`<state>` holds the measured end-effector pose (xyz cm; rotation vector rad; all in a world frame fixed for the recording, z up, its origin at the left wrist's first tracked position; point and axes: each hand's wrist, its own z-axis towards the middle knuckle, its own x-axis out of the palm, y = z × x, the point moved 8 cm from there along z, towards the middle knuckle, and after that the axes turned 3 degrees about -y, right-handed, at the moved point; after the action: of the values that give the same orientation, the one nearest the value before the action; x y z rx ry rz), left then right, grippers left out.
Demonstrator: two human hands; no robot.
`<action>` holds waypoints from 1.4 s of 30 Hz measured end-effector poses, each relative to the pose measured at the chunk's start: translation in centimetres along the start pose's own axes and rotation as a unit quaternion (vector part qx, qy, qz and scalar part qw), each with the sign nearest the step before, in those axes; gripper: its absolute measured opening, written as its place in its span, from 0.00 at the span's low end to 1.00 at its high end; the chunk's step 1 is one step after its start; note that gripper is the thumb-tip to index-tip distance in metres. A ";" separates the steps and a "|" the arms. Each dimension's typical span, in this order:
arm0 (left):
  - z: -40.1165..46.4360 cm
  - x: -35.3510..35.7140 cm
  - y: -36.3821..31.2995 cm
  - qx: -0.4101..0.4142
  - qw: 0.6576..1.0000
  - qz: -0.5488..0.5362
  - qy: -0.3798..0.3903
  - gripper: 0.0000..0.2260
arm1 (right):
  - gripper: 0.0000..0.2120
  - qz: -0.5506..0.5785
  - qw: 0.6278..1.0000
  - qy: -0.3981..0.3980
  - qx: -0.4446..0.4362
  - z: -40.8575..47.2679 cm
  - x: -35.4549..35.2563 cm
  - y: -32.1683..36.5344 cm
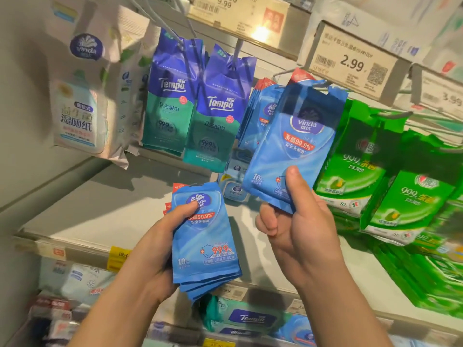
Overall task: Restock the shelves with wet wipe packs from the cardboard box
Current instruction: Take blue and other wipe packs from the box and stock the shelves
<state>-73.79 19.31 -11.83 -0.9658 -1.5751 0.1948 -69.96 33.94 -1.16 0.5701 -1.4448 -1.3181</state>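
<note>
Closest to the camera, the left hand (165,236) grips a fanned stack of blue wet wipe packs (204,242) (at least five edges show) as reserve stock. Just beyond, the right hand (298,221) pinches a thin bundle of blue packs (292,144) by its lower corner, tops raised toward the peg hook (283,72), seemingly to thread them on. Behind hang more blue packs (260,108), two Tempo packs (198,103) and green packs (350,159). No cardboard box shows.
</note>
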 end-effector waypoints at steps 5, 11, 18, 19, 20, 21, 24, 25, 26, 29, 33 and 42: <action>0.1 0.4 0.0 -0.002 1.000 -0.005 0.005 0.11 | 0.06 0.093 0.995 -0.002 0.030 2.7 1.7 -1.6; -0.1 0.9 0.2 -0.010 1.000 -0.017 0.008 0.11 | 0.06 0.137 0.989 -0.030 0.042 7.3 1.9 -2.2; -0.4 0.8 0.8 -0.019 1.000 -0.014 -0.010 0.13 | 0.11 0.160 0.980 -0.093 0.078 10.5 0.8 -2.8; -0.5 0.8 1.0 -0.021 1.000 -0.012 -0.011 0.13 | 0.09 0.163 0.978 -0.096 0.084 10.8 0.7 -2.9; -0.5 0.8 1.1 -0.024 1.000 -0.011 -0.009 0.12 | 0.08 0.165 0.978 -0.098 0.089 11.0 0.6 -3.0; -0.5 0.9 1.2 -0.026 1.000 -0.010 -0.006 0.12 | 0.07 0.164 0.977 -0.100 0.093 11.0 0.5 -3.1; -0.5 0.7 1.5 -0.027 1.000 -0.013 -0.006 0.14 | 0.07 0.158 0.975 -0.107 0.114 11.1 -0.3 -3.9; -0.4 0.6 1.5 -0.026 1.000 -0.015 -0.008 0.15 | 0.08 0.157 0.974 -0.106 0.126 10.9 -0.6 -4.3; -0.3 0.4 1.5 -0.024 1.000 -0.017 -0.010 0.16 | 0.08 0.155 0.972 -0.104 0.141 10.6 -0.8 -4.7; 0.0 0.0 1.6 -0.017 1.000 -0.021 -0.010 0.17 | 0.11 0.115 0.971 -0.088 0.190 8.8 -1.6 -6.1; 0.4 0.0 1.4 -0.002 1.000 -0.027 0.001 0.17 | 0.10 -0.061 0.980 -0.012 0.187 5.0 -2.1 -5.9; 2.0 1.4 2.3 0.000 0.999 -0.036 0.018 0.22 | 0.40 -0.514 0.843 0.126 0.096 0.1 -2.0 -4.7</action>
<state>-74.43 22.50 -12.69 -0.9070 -1.5742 0.1268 -70.77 34.41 -6.13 1.7511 -1.0359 -1.7935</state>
